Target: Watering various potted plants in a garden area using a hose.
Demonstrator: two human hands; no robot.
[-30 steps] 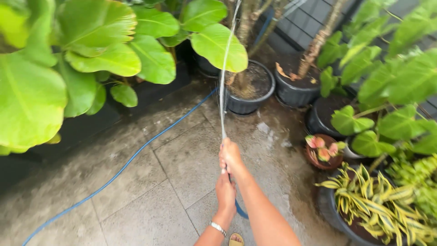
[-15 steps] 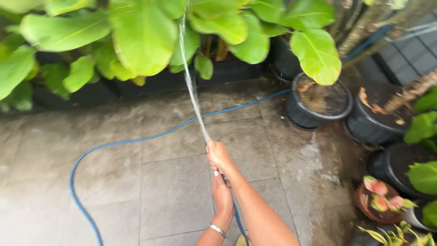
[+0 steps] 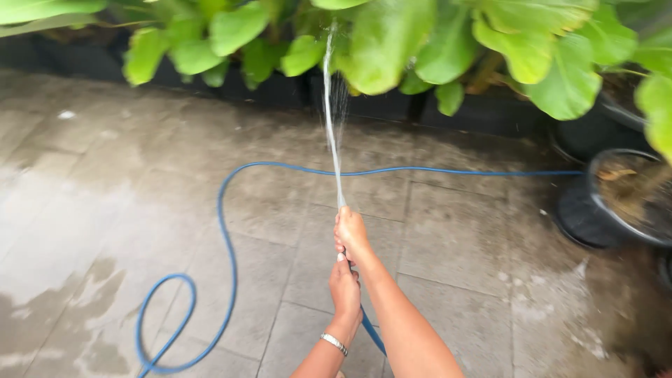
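Both my hands grip the end of a blue garden hose (image 3: 225,231). My right hand (image 3: 351,234) is in front, closed around the hose tip. My left hand (image 3: 345,288), with a silver bracelet at the wrist, holds the hose just behind it. A thin water jet (image 3: 332,119) shoots from the tip up into the large green leaves (image 3: 392,38) at the top of the view. The hose drops below my hands, loops over the paving at lower left and runs off to the right.
Grey stone paving (image 3: 105,210) with wet patches lies underfoot. A dark planter wall (image 3: 483,112) runs along the back under the leaves. Black round pots (image 3: 616,199) stand at the right edge.
My view has swung left: the pots slid toward the right edge and more paving and hose loop show at the left. Both hands keep the same grip, the jet still on the leaves.
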